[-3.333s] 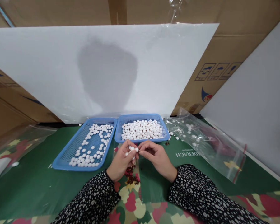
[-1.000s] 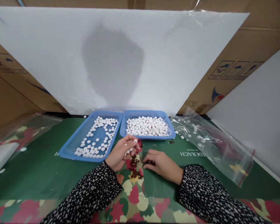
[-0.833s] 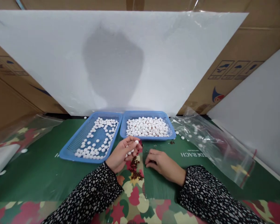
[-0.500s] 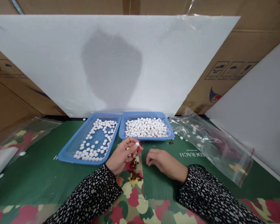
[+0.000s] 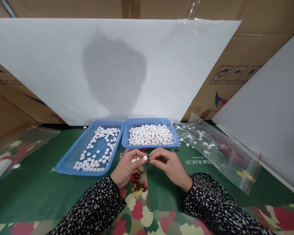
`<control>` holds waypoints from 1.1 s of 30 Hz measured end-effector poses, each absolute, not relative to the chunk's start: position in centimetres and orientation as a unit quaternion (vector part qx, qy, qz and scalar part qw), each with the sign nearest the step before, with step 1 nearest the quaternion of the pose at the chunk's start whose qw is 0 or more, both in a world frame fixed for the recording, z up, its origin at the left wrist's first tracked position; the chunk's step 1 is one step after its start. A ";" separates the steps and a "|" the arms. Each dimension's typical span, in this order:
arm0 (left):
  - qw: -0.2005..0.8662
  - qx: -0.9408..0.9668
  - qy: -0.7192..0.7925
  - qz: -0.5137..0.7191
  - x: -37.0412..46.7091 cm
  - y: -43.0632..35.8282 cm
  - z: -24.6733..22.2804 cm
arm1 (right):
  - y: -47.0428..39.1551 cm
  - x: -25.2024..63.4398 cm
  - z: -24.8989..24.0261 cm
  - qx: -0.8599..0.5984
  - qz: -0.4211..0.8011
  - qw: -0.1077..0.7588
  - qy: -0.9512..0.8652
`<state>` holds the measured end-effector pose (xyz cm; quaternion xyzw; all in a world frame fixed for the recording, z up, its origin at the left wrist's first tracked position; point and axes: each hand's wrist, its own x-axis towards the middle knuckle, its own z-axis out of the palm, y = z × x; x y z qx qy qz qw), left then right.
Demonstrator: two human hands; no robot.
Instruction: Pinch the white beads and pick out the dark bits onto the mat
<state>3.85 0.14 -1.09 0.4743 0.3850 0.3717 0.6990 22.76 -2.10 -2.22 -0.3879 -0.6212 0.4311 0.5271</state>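
Observation:
My left hand (image 5: 126,169) is closed on several small white balls. One white ball (image 5: 145,158) is pinched at its thumb and fingertips, and others show behind it in the curled fingers. Close beside that ball, my right hand (image 5: 170,166) has thumb and index finger pressed together; whatever may be between them is too small to make out. Beneath and between the hands lies a scatter of small dark red bits (image 5: 139,187) on the patterned sheet. Just beyond the hands, a blue basket (image 5: 150,147) is heaped with white balls, some showing reddish specks.
A second blue basket (image 5: 61,167), on the left, has white balls spread over its mesh floor. To the right lies a clear plastic bag (image 5: 231,163) near loose white balls. A white board (image 5: 166,71) stands upright behind the baskets, with cardboard (image 5: 254,49) behind it.
My right hand has risen from the table toward my left hand, its fingertips now beside the pinched ball. My left hand still holds the balls. The view has shifted slightly.

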 end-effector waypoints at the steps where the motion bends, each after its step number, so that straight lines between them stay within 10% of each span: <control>1: 0.698 0.476 0.386 0.369 3.9 0.1 -1.1 | -2.1 22.7 -2.2 -0.386 0.421 0.526 -0.630; 33: 0.659 0.468 0.410 0.422 4.1 -0.1 0.1 | -1.4 22.6 -0.9 -0.372 0.148 0.496 -0.771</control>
